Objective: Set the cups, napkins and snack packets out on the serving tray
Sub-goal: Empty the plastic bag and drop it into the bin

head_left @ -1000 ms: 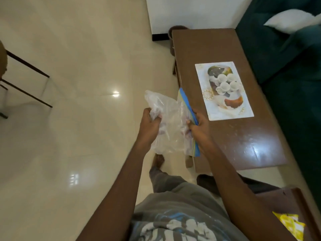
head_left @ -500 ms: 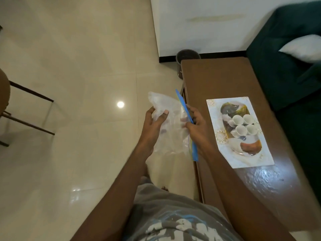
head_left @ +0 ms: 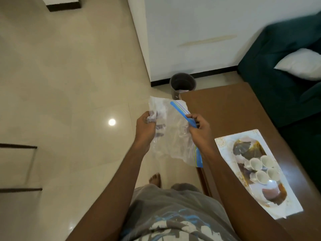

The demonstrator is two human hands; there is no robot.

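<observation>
A clear plastic zip bag (head_left: 173,136) with a blue seal strip hangs in the air in front of me, beside the table's left edge. My left hand (head_left: 145,129) grips its crumpled left side. My right hand (head_left: 199,131) pinches the blue strip on the right side. What the bag holds is unclear. On the brown table (head_left: 234,112) to the right lies a white printed serving tray (head_left: 224,146). Several small white cups (head_left: 262,168) stand clustered on it, open ends up.
A dark round bin (head_left: 183,84) stands on the floor by the table's far corner, against the white wall. A dark green sofa (head_left: 281,84) with a white cushion (head_left: 302,64) runs along the table's right side. Glossy tiled floor lies to the left.
The view has tilted up and the tray now sits lower right. My left hand has closed on the bag's crumpled side, and my right hand has moved up the blue strip.
</observation>
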